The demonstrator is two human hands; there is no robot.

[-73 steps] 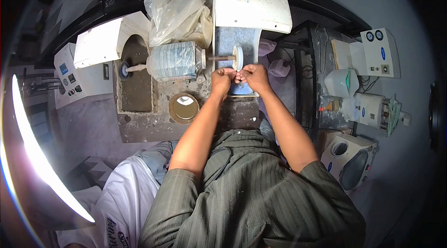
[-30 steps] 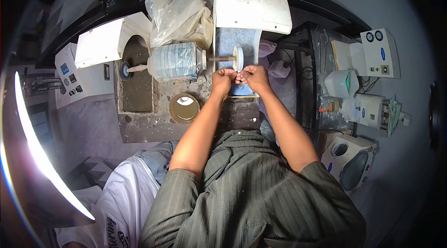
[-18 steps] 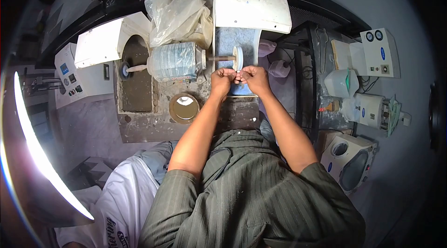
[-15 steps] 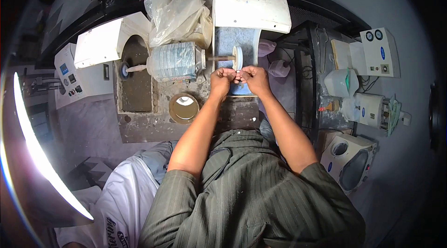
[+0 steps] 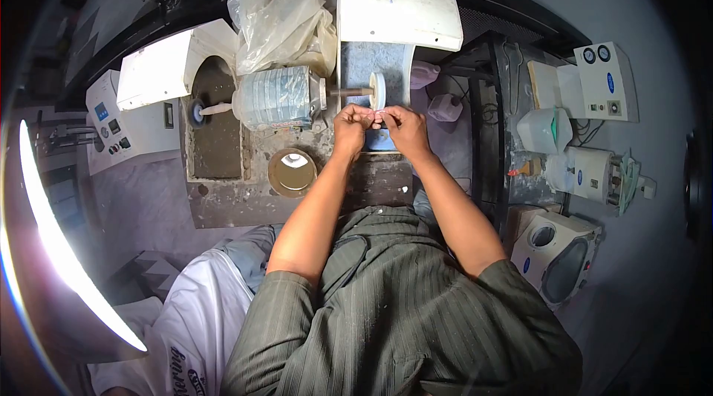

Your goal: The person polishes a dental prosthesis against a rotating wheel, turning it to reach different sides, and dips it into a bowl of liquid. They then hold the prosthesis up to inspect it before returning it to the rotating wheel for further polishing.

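My left hand (image 5: 352, 127) and my right hand (image 5: 407, 128) meet with pinched fingertips at the lower edge of a pale polishing wheel (image 5: 379, 90). Between the fingertips is a small pale piece (image 5: 378, 115), too small and too covered by the fingers to name. It is at the wheel's rim; whether it touches cannot be told. The wheel sits on the right shaft of a bench polishing motor (image 5: 273, 97) wrapped in clear plastic. Behind the hands is a blue-lined tray (image 5: 364, 58) under a white hood (image 5: 399, 15).
A second, smaller wheel (image 5: 197, 112) is on the motor's left shaft, above a grey-brown basin (image 5: 217, 162) with a white hood (image 5: 157, 69). A round bowl (image 5: 276, 182) stands left of my forearm. White machines (image 5: 605, 84) are at right. A person in white clothing (image 5: 197, 299) is at lower left.
Both hands stay at the wheel's lower edge, with slight shifts of the fingers around the small piece. The whole view has moved a little; nothing was let go.
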